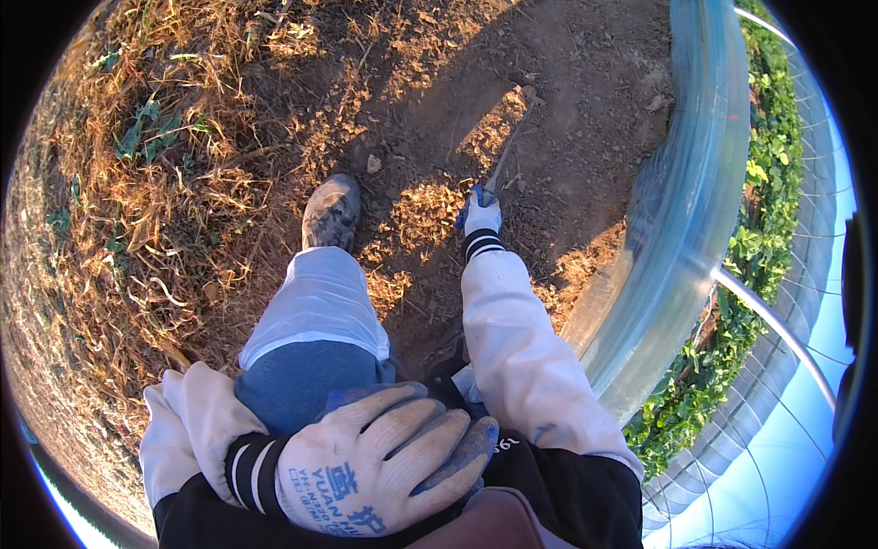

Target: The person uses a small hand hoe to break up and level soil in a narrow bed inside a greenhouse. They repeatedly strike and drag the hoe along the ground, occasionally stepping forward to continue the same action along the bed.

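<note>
My right hand [483,209], in a white work glove with a blue-coated palm, grips the near end of a long, thin tool [509,147]. The tool slants away over bare soil, and its far tip reaches the ground. I cannot tell what kind of tool it is. In front of my body, my left hand [384,460] wears a matching glove that bears blue printing. Its fingers are slightly spread and curve downward; the palm is hidden, and nothing shows in it.
Dry straw and weeds [185,178] cover the ground at left. A muddy boot [332,213] stands on the soil [418,123]. At right runs a translucent plastic sheet wall [693,274], with a metal pipe [775,319] and leafy green plants [748,254] beyond it.
</note>
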`<state>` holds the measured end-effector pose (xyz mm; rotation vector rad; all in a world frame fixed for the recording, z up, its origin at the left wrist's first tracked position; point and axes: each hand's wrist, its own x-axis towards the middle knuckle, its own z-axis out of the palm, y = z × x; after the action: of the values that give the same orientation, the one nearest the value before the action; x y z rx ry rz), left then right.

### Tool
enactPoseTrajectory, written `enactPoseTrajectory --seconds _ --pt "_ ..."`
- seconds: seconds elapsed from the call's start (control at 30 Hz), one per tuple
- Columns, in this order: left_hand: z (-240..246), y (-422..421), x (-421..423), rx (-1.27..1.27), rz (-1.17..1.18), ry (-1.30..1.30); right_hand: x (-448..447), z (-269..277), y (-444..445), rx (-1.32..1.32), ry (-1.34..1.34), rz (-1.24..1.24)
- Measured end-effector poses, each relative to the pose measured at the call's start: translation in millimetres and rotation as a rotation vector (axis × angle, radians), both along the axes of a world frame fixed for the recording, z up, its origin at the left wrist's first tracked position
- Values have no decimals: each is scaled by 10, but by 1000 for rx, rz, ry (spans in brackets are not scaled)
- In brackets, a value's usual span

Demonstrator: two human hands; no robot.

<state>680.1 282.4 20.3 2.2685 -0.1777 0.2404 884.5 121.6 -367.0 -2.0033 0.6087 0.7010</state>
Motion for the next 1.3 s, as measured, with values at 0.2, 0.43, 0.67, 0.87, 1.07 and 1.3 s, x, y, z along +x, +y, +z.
enactPoseTrajectory --seconds 0.2,0.43,0.67,0.87,1.07,1.3 --pt "26 8 1 -36 -80 18 -559 119 -398 -181 77 185" --pt "49 30 -7 -72 -126 -39 -1786 -111 -1220 -364 -183 308" --pt "25 85 -17 -42 -86 -38 -1803 85 -1186 -18 95 -11" --pt "48 49 -4 -26 -27 -48 34 155 -388 214 -60 -195" --pt "19 32 -12 -80 -15 -33 492 -121 -785 -324 -137 126" --pt "24 10 13 -81 -37 -59 -1059 71 -1111 -257 129 -15"
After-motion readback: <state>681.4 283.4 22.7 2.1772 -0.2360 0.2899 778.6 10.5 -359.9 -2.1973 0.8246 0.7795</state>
